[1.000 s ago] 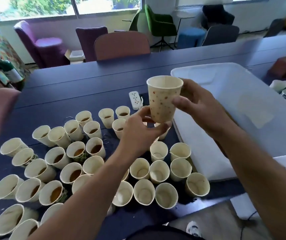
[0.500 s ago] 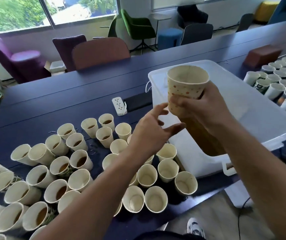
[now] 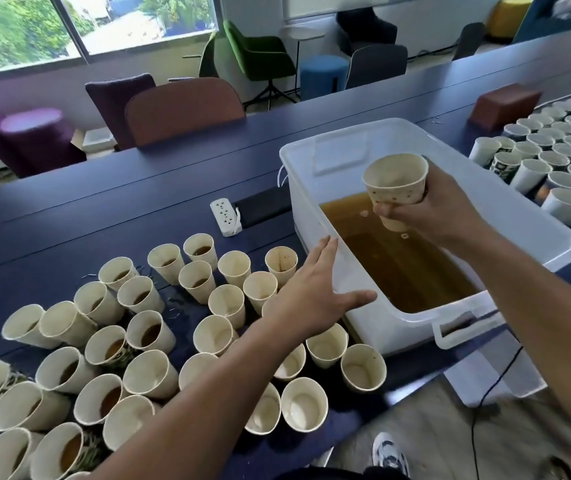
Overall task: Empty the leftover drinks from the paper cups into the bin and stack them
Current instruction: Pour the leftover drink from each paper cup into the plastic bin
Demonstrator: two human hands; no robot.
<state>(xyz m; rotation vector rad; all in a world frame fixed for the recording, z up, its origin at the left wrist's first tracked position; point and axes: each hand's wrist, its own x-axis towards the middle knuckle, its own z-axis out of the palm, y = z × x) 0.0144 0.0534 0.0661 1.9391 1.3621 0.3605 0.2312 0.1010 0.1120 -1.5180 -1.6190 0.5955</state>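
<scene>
- While the right hand is gripping a dotted cup over the bin at two o'clock, the left hand is hovering spread.
- Many cups at eight o'clock are waiting, drink inside.

Bright daylight enters from the windows at eleven o'clock, which are overexposed and washed pale. The white bin glares softly along its far wall, and the brown liquid inside carries a dull sheen. Shadows under the cups are soft and short. Wide-angle distortion bends the table edges toward the corners. Forearms at six o'clock look slightly smeared, and distant chairs are soft.
</scene>
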